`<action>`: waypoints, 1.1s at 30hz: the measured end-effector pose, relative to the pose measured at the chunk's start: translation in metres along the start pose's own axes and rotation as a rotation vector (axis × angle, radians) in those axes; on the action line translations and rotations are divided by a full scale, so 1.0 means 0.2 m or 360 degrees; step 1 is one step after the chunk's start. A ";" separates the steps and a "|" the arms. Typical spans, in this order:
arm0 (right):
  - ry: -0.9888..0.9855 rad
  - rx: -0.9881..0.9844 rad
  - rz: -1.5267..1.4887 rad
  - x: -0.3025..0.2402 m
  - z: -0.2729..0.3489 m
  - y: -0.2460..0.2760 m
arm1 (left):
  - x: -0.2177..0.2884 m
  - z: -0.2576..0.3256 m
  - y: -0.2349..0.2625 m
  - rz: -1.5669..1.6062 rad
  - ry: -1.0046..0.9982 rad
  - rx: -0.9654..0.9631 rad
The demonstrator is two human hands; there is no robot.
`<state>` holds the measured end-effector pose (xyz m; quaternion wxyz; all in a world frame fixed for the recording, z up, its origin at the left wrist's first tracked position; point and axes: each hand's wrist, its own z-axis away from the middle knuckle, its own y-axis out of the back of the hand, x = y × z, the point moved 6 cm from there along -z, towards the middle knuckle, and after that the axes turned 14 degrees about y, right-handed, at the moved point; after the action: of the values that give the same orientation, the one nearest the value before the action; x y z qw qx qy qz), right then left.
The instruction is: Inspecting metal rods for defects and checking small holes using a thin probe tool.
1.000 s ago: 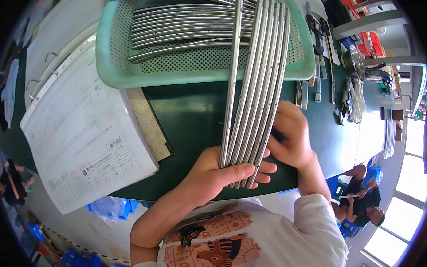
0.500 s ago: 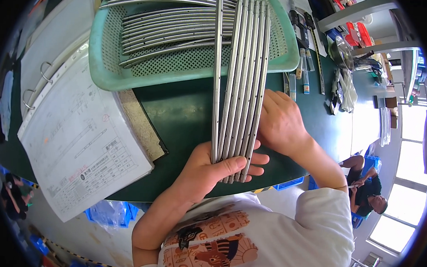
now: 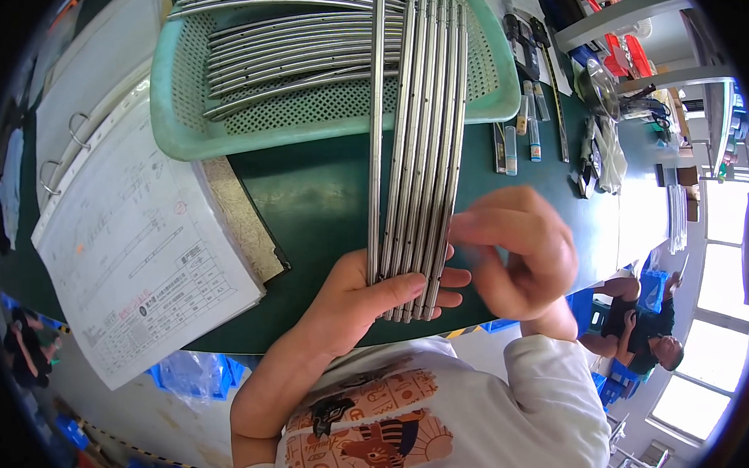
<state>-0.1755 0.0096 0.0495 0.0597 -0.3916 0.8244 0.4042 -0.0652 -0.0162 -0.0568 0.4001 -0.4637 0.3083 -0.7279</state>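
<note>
Several slim metal tubes (image 3: 418, 153) with small dark holes lie side by side in my left hand (image 3: 371, 296). Its thumb presses across their near ends and its fingertips show beyond the right edge. The leftmost tube (image 3: 376, 135) stands a little apart from the others. My right hand (image 3: 522, 251) is curled, its fingertips by the right side of the bundle, smeared by motion; whether it touches a tube I cannot tell. The far ends of the tubes reach over a green plastic basket (image 3: 254, 141), where more metal tubes (image 3: 290, 54) lie.
An open ring binder with printed drawings (image 3: 151, 251) lies at left on the dark green table (image 3: 310, 182). Calipers (image 3: 525, 45), glue-like tubes (image 3: 533, 124) and a white glove (image 3: 612, 156) lie at right. Two other people (image 3: 647, 338) (image 3: 28, 346) sit farther off.
My right hand has drawn back from beside the bundle, moving right and nearer to me, and its fingers have curled. The held tubes have shifted slightly left in view.
</note>
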 end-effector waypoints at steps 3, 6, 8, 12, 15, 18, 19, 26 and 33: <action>0.0107 0.0152 0.0022 0.01 0.02 -0.04 | -0.01 0.00 0.01 -0.0033 -0.0059 0.0007; 0.0075 0.0062 0.0011 0.01 0.03 -0.07 | 0.00 0.00 0.00 -0.0012 -0.0084 0.0093; 0.0115 0.0021 0.0029 0.01 0.03 -0.07 | 0.01 0.01 0.00 0.0014 -0.0098 0.0163; 0.0088 0.0187 0.0026 0.03 0.03 -0.08 | 0.01 0.01 0.00 0.0060 -0.0088 0.0159; 0.0098 0.0156 0.0101 0.01 0.03 -0.07 | -0.03 0.00 0.05 0.0011 -0.0071 0.0142; 0.0343 -0.0095 0.0441 -0.09 0.02 -0.08 | -0.02 0.00 0.03 0.0003 -0.0119 0.0157; 0.0426 -0.0123 0.0581 -0.12 0.02 -0.08 | -0.01 0.00 0.02 0.0038 -0.0188 0.0189; 0.0328 -0.0236 0.0722 -0.09 0.01 -0.09 | -0.03 -0.01 0.03 0.0065 -0.0142 0.0109; 0.0184 -0.0158 0.0659 -0.12 0.02 -0.05 | -0.01 0.00 0.01 0.0112 -0.0080 0.0098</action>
<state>-0.1525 0.0242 0.0506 -0.0913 -0.2389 0.8684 0.4249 -0.0645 -0.0153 -0.0602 0.4471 -0.4581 0.2918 -0.7107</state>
